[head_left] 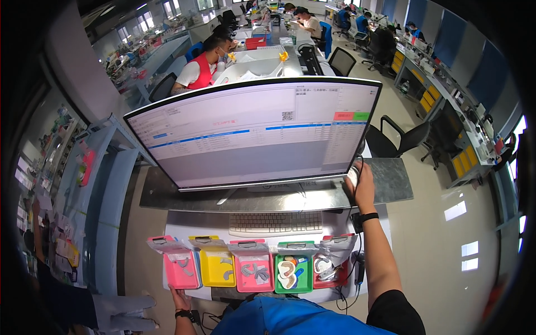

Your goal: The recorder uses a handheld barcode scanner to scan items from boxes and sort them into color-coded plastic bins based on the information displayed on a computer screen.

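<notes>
My right hand (364, 184) rests closed over a white computer mouse (352, 176) beside the right edge of a large monitor (257, 142). Down at the left, my left hand (180, 300) holds the front edge of a pink tray (192, 277); its fingers are partly hidden. Grey curved pieces (184, 263) lie in that tray. To its right follow a yellow tray (209, 279), another pink tray (254, 286), a green tray (294, 289) and a red tray (335, 282). White and tan dental casts (287, 271) sit in the green one, with blue parts beside them.
A white keyboard (276, 223) lies behind the trays, below a metal shelf (324, 195) bearing the monitor. Black cables hang at the right. An office chair (399, 137) stands beyond the shelf. A person in a red vest (202, 72) sits behind the monitor; blue shelving (114, 206) stands left.
</notes>
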Motion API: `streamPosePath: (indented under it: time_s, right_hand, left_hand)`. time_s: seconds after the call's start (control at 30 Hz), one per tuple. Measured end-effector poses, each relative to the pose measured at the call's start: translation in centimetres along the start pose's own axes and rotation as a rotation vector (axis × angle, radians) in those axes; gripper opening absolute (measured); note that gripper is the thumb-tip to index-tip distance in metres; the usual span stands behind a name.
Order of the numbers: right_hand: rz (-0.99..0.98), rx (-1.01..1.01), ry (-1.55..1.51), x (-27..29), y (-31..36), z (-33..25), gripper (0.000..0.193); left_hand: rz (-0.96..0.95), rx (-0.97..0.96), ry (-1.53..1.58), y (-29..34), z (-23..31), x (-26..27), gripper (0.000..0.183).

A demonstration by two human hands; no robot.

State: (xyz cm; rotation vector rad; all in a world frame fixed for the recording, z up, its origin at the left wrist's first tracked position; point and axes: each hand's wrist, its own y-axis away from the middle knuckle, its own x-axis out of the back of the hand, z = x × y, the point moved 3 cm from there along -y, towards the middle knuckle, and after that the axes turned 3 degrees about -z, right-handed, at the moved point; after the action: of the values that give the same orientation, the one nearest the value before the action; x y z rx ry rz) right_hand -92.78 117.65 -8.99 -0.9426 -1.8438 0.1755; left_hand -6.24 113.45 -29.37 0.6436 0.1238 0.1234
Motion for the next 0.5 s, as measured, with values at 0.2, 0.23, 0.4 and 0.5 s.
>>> streamPosePath:
  time_s: [0.2, 0.23, 0.4, 0.5]
  right_hand:
    - [-0.102, 0.096, 0.033, 1.0, 0.3, -2.9, 0.049]
    - [-0.098, 0.092, 0.049, 1.1, 0.3, -2.9, 0.049]
    - [-0.071, 0.019, 0.057, 1.0, 0.3, -2.4, 0.044]
    - [-0.066, 0.003, 0.068, 0.9, 0.4, -2.1, 0.042]
  left_hand:
    - [-0.063, 0.021, -0.023, -0.9, 0.1, -0.6, 0.107]
    - [0.004, 0.05, -0.04, -1.1, -0.1, -0.4, 0.107]
    - [0.067, -0.005, 0.0, -1.6, -0.5, -0.6, 0.1]
    - [0.037, 0.009, -0.035, -1.6, -0.4, -0.8, 0.099]
